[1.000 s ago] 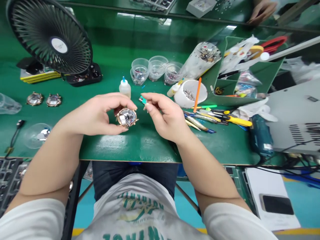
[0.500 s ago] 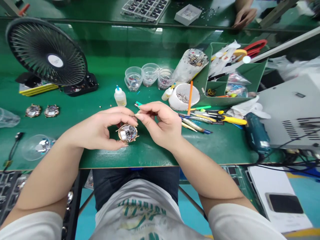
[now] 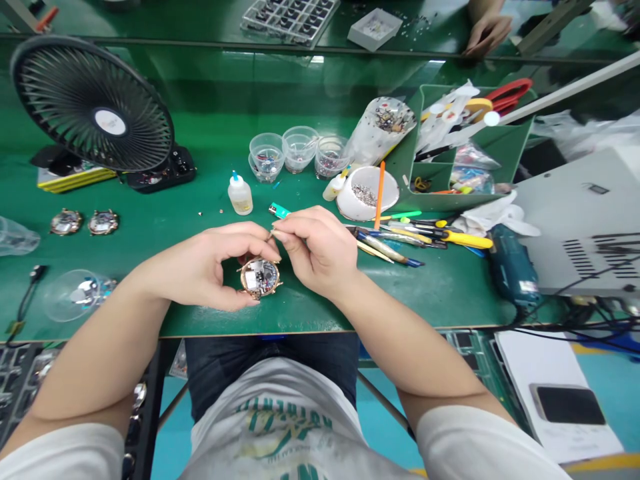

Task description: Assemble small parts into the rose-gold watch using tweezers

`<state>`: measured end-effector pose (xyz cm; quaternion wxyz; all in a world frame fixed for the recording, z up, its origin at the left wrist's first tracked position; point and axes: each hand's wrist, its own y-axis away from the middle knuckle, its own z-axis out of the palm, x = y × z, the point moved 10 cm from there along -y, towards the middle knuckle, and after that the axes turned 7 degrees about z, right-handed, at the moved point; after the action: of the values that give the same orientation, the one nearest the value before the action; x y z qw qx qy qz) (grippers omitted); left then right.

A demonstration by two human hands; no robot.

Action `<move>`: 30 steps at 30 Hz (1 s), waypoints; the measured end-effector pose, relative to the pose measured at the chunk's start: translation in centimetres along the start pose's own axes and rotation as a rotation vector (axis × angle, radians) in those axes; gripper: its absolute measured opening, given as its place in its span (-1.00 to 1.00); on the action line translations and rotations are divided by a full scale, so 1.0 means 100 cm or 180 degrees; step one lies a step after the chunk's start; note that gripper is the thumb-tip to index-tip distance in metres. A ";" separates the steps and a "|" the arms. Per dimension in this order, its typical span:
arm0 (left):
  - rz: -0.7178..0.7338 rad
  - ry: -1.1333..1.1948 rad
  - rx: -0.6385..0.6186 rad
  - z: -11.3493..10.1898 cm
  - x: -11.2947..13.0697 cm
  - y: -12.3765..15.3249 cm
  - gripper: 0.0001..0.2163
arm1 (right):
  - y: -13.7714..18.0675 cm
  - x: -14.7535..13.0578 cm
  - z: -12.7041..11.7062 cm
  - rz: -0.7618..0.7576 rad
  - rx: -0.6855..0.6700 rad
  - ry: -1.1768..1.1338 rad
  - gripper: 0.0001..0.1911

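My left hand [image 3: 213, 267] is closed around an open watch case [image 3: 260, 278], with thumb and fingers at its rim. The case is rose-gold, with lugs sticking out and silvery and dark parts inside. Just above it, my right hand [image 3: 320, 250] is pinched at the fingertips, close to my left fingers. A thin, small item seems to lie in that pinch, too small to name. Behind my right fingers lies a green lighter [image 3: 278, 210]. Farther back stands a small bottle with a blue tip [image 3: 241, 193].
A black fan [image 3: 95, 107] stands at left, near two more watch cases [image 3: 103, 222]. Clear cups [image 3: 267, 157] and a white bowl [image 3: 350, 200] of small parts stand behind. Tools [image 3: 400, 243] and a green organizer [image 3: 515, 153] lie right. Another person's hand [image 3: 487, 33] shows at back.
The watch case and my left hand have shifted slightly right and toward me. My right hand has moved slightly left, its fingertips still pinched, and more of the lighter shows.
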<state>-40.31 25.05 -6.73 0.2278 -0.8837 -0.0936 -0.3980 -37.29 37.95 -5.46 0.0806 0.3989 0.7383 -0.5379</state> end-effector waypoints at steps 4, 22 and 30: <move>0.0012 0.0173 -0.0111 0.007 0.003 -0.002 -0.62 | 0.002 0.003 0.006 0.0107 -0.0120 0.0135 -0.90; -0.0200 -0.0157 0.0317 -0.025 -0.001 0.006 -0.57 | 0.033 0.071 0.049 0.4168 -0.0058 -0.3861 -0.48; -0.0293 -0.0218 0.0333 -0.027 -0.003 0.008 -0.57 | 0.035 0.070 0.051 0.4296 -0.0095 -0.3910 -0.52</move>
<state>-42.03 23.10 -5.67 0.2517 -0.8785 -0.1625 -0.3721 -41.20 37.43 -13.93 0.7622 0.3885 0.1823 -0.4847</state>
